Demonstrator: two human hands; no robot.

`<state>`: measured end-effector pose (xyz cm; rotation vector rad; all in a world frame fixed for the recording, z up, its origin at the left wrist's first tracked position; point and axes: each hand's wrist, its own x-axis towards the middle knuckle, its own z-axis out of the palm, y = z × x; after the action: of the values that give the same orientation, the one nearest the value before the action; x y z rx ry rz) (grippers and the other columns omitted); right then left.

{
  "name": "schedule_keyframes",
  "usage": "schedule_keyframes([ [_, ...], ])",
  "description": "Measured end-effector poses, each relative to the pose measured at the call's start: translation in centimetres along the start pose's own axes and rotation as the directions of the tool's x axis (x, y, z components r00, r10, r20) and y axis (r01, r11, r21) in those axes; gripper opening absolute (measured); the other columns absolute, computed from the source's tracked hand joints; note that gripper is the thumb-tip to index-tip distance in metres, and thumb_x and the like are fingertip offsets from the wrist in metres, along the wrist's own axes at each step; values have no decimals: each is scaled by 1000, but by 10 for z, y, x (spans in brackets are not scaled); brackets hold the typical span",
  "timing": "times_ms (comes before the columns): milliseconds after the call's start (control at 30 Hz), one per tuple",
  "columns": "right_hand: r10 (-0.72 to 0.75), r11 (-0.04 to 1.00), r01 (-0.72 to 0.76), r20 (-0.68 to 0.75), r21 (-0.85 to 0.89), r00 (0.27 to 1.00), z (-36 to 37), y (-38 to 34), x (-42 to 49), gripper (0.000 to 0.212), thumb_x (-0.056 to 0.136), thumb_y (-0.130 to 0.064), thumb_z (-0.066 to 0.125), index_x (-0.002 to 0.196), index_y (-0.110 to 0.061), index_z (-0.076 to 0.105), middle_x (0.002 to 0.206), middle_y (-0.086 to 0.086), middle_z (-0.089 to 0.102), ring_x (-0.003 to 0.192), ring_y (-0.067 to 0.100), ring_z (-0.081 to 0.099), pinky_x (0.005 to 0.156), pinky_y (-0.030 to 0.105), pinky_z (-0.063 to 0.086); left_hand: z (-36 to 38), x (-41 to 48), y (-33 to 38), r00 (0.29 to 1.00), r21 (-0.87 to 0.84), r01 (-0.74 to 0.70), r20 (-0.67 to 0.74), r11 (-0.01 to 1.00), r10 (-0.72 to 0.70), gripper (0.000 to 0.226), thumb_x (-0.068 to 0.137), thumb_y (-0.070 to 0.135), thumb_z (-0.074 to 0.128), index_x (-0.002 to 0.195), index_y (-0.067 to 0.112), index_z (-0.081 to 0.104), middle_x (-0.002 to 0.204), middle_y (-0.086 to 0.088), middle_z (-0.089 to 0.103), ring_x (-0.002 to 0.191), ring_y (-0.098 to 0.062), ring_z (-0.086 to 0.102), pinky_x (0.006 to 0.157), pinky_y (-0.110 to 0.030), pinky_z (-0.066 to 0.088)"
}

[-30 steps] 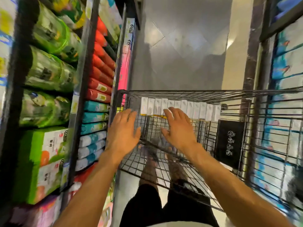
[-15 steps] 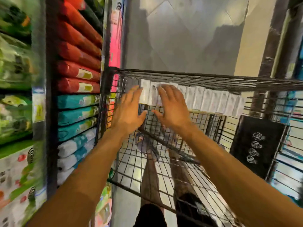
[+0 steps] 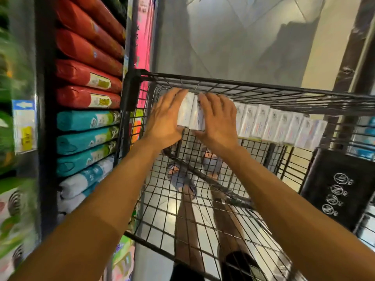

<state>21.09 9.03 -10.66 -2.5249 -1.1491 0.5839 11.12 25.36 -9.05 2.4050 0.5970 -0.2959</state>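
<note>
- My left hand (image 3: 164,120) lies with fingers straight against the left end of the row of white boxes (image 3: 190,113), thumb under their lower edge.
- My right hand (image 3: 219,120) is spread just beside it, fingers laid flat over the next boxes, thumb below.
- Neither hand curls round anything; a few boxes sit bracketed between my palms.
- The row runs on to the right of my right hand, upright along the far wall of the wire cart (image 3: 223,86).
- Left of my left hand, past the cart's corner post, red packs (image 3: 87,78) lie stacked.
</note>
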Motion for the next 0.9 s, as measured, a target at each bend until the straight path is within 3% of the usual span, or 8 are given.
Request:
schedule_keyframes([
  [200, -23, 999, 25, -40, 43, 999, -7, -7, 2, 84, 76, -58, 71, 143, -13, 48, 139, 12, 47, 130, 34, 39, 115, 50, 26, -8, -5, -1, 999, -20, -37, 11, 999, 37, 92, 69, 15, 82, 151, 8, 39, 150, -11, 40, 136, -29, 42, 112, -45, 41],
  [333, -42, 986, 47, -33, 161, 999, -20, -13, -15, 87, 76, -49, 77, 146, -7, 48, 145, 15, 50, 140, 37, 38, 119, 52, 28, -17, -25, 5, 999, -113, 38, -2, 993, -39, 83, 64, 18, 80, 138, 9, 46, 137, -9, 40, 121, -28, 53, 96, -48, 53],
  [433, -47, 938, 61, -51, 340, 998, -44, -23, -35, 78, 74, -31, 87, 139, -5, 51, 128, 12, 56, 117, 24, 48, 102, 43, 41, -34, -49, 16, 995, -187, 86, -29, 979, -93, 94, 61, 22, 85, 141, 6, 40, 134, -11, 40, 118, -29, 53, 94, -48, 54],
  [533, 9, 893, -27, 42, 449, 999, -68, -34, -65, 89, 74, -29, 92, 146, -10, 43, 136, 1, 46, 122, 12, 41, 103, 29, 38, -61, -82, 36, 992, -254, 112, -25, 961, -122, 92, 65, 20, 89, 139, 11, 36, 116, -8, 52, 98, -24, 57, 75, -46, 55],
  [667, 119, 805, -143, 80, 576, 990, -108, -61, -110, 95, 74, -38, 89, 148, -13, 36, 132, -5, 34, 122, 10, 40, 101, 11, 37, -94, -127, 61, 981, -352, 167, -32, 921, -190, 100, 64, 27, 95, 142, 21, 32, 114, 3, 47, 98, -9, 49, 68, -15, 44],
  [733, 187, 716, -208, 105, 667, 977, -131, -80, -132, 90, 76, -37, 89, 146, -20, 35, 134, -4, 33, 121, 8, 40, 93, 0, 37, -111, -151, 76, 975, -389, 174, -58, 905, -213, 97, 67, 28, 93, 141, 21, 31, 121, 2, 44, 106, -10, 48, 74, -12, 39],
  [800, 265, 605, -284, 149, 744, 953, -148, -96, -154, 88, 76, -28, 93, 142, -32, 35, 140, -3, 35, 129, 11, 42, 97, 8, 44, -125, -178, 90, 969, -435, 171, -90, 884, -231, 94, 69, 26, 92, 139, 21, 31, 127, -2, 44, 111, -15, 49, 78, -10, 40],
  [900, 320, 353, -359, 249, 864, 914, -173, -114, -185, 91, 62, -41, 94, 140, -43, 46, 148, 0, 47, 138, 27, 48, 109, 54, 50, -139, -219, 110, 946, -488, 203, -125, 849, -298, 88, 68, 25, 93, 133, 22, 34, 121, -1, 50, 106, -17, 53, 72, -7, 40],
])
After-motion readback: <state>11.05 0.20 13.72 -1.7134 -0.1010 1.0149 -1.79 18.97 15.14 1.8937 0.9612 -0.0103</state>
